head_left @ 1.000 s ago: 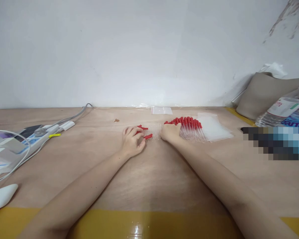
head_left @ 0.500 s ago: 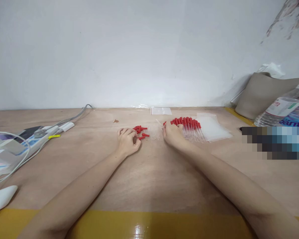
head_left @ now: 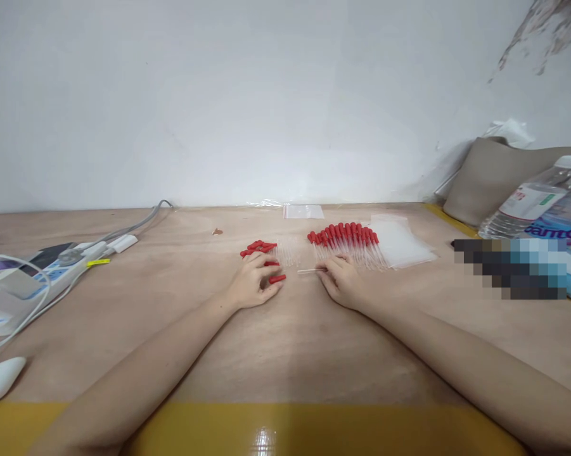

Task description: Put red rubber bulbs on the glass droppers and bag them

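Observation:
My left hand [head_left: 254, 283] is closed, its thumb and fingers around a red rubber dropper bulb [head_left: 277, 278] that points right. Beside its knuckles lies a small pile of red bulbs [head_left: 258, 246]. My right hand [head_left: 343, 278] pinches a thin clear glass tube [head_left: 308, 272], whose free end points left, towards the bulb, with a gap between them. Loose glass tubes [head_left: 289, 251] lie between and behind the hands. Behind my right hand, assembled droppers [head_left: 346, 235] with red bulbs are laid in a fan.
Clear plastic bags [head_left: 399, 240] lie right of the droppers, and a small bag [head_left: 303, 211] lies by the wall. A power strip [head_left: 57, 277] with cables and a white object [head_left: 0, 380] are at left. A water bottle [head_left: 523, 206] and a grey-brown container [head_left: 475, 177] stand at right.
My left hand has come away from the pile, nearer me and rightward, with a bulb. My right hand has moved nearer me, and its glass tube has turned from slanted to nearly level.

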`<state>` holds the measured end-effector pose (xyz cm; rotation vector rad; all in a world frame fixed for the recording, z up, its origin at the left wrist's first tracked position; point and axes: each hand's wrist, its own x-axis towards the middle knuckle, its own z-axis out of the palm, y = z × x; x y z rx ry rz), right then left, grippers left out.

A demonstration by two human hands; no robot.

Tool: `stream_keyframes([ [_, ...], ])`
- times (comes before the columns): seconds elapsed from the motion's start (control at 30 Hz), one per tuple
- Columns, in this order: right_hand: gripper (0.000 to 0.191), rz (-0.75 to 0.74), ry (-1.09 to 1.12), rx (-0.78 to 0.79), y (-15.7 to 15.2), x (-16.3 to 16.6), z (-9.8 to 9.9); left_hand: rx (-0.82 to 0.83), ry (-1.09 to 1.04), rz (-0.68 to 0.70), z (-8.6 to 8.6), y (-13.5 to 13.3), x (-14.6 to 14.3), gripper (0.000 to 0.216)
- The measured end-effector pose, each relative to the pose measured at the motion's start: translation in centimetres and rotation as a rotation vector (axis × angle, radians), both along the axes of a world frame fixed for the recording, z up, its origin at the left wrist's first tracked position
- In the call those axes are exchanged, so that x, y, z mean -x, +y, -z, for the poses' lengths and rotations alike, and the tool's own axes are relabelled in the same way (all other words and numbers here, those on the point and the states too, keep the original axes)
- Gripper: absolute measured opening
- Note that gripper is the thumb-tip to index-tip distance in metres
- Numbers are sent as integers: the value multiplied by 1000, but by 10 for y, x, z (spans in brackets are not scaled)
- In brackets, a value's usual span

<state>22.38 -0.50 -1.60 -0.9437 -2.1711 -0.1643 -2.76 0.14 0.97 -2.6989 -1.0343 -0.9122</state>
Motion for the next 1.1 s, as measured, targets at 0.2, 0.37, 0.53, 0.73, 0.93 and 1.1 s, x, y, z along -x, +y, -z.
stream_keyframes([
  [0.2,21,-103,-7,31,0,5,2,-18,21,4,7,4,-3,18],
  [0.37,29,-90,-53,-89,4,5,7,35,-24,22,7,2,-11,16],
  [0.53,21,-6,12,-161,4,13,6,96,-18,3,6,0,-20,15],
  [0.73,18,19,20,-251,0,17,-2,49,8,12,5,1,-22,19],
  [0.93,21,-35,-29,-286,-3,17,-4,10,-5,39,7,2,-20,20],
  [1.1,26,-86,-71,-298,-3,15,-5,-8,6,73,10,5,-20,20],
])
